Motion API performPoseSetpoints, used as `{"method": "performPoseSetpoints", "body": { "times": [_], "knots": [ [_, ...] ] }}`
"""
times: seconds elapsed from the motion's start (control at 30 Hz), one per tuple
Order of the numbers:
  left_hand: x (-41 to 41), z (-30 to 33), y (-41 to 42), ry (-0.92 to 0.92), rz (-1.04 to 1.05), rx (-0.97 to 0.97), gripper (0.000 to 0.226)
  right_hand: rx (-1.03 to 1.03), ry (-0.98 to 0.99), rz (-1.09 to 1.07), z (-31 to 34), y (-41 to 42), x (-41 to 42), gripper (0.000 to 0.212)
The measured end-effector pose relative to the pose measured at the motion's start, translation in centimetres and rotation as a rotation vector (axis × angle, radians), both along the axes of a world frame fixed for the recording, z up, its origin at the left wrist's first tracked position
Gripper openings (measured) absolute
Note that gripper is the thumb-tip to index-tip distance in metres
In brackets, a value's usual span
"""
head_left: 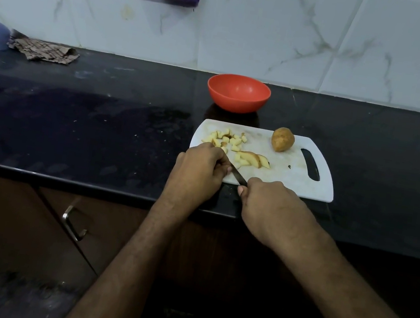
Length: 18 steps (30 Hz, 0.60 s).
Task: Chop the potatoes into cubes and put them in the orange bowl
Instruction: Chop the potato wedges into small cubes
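R hand (266, 198) fisted round knife (239, 177) handle, blade angled across near edge of white cutting board (297, 172). L hand (199, 168) curled at blade tip; can't tell what it grips. Potato cubes (227, 139) piled on board's left, uncut slices (252, 160) just beside. Whole potato (283, 140) further right. Orange bowl (238, 93) behind board, on black counter (98, 127).

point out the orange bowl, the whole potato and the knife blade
orange bowl (236, 99): head view, on its outer front wall.
whole potato (282, 139): head view, on the middle of its brown skin.
knife blade (239, 177): head view, on the bare metal between the two hands.
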<state>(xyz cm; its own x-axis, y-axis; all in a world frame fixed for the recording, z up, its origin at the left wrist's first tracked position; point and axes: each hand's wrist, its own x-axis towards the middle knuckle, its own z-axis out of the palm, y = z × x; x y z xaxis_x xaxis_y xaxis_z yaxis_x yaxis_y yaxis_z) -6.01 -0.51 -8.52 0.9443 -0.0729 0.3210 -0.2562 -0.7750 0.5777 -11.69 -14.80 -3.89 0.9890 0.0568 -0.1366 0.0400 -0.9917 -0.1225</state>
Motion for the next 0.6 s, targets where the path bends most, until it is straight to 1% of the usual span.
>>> {"method": "performPoseSetpoints", "body": {
  "times": [0.13,0.23,0.47,0.53,0.6],
  "knots": [
    [-0.3,0.1,-0.2,-0.037,0.05,0.021,0.009,-0.004,0.087,0.02,0.4,-0.7,0.7,0.039],
    [-0.2,0.0,-0.2,-0.071,0.11,0.05,0.011,-0.001,0.091,0.038,0.2,-1.8,0.1,0.038],
    [-0.1,-0.2,-0.1,-0.095,0.009,0.013,0.017,0.075,-0.097,0.03,0.1,-3.1,0.3,0.039],
    [-0.1,-0.1,0.1,-0.084,0.007,-0.061,0.019,0.066,-0.132,0.034,0.2,-3.1,0.7,0.038],
    [-0.3,0.0,0.3,-0.062,0.002,-0.166,0.019,0.089,-0.211,0.011,0.1,-3.3,1.4,0.039]
  ]
}}
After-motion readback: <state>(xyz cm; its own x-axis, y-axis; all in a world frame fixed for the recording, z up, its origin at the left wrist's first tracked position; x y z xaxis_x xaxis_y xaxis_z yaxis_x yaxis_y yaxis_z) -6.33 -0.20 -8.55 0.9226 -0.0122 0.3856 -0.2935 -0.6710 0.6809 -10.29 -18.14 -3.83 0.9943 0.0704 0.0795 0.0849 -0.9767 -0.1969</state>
